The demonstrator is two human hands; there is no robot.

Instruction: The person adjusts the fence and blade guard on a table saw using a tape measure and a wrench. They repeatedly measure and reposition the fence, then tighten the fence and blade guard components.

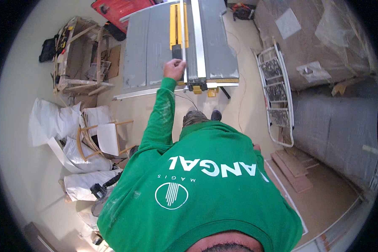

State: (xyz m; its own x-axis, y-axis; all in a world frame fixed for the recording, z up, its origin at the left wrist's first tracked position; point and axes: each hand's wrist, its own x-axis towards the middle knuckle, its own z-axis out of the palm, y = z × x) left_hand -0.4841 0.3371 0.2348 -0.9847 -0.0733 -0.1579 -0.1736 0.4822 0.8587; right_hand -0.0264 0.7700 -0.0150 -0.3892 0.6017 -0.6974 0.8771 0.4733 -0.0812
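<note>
My left hand (174, 69) is over the near part of a grey table saw (149, 46), its fingers closed at a thin white strip (183, 38). That strip runs lengthwise along the saw's top, beside the yellow insert (173, 25) around the blade slot. Just beyond my knuckles lies a small black piece (177, 52); I cannot tell whether it touches the hand. To the right of the strip stands the long silver rip fence (198, 40), with a yellow clamp (197, 89) at its near end. Only a sliver of my right hand (256, 148) shows at my right side, its fingers hidden.
At the left are a wooden crate (80, 54), white sacks (54, 119) and a wooden chair (108, 138). A folding step ladder (276, 92) leans against wrapped stacks (323, 126) at the right. Brownish boards (292, 168) lie nearby, and a cable (242, 101) crosses the floor.
</note>
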